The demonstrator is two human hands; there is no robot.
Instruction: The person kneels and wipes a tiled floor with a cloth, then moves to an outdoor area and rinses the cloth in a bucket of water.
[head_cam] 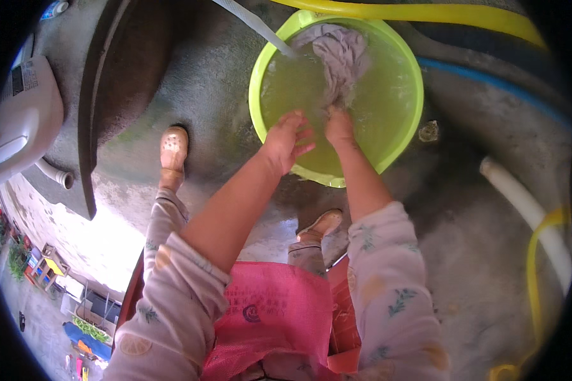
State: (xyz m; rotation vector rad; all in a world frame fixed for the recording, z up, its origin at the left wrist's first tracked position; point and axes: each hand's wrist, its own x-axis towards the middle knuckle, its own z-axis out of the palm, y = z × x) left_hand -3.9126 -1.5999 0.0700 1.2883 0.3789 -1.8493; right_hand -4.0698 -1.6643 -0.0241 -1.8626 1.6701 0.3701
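A lime-green plastic basin (412, 102) full of cloudy water stands on the floor in front of me. A pale mauve cloth (341, 52) lies partly above the water, bunched towards the far rim and trailing down to my right hand. My right hand (339, 127) grips the near end of this cloth, with its fingertips partly hidden at the water. Over the basin's near left part, my left hand (288, 138) is held with its fingers apart and nothing in it. A whitish hose (262, 28) reaches over the far left rim, its end at the water.
A yellow flat hose (410, 12) runs past the basin's far rim, and a blue hose (495, 81) curves off to the right. A white pipe (524, 200) lies at right. A plastic jug (28, 109) stands on a dark ledge (88, 143) at left. A pink woven sack (276, 309) covers my lap.
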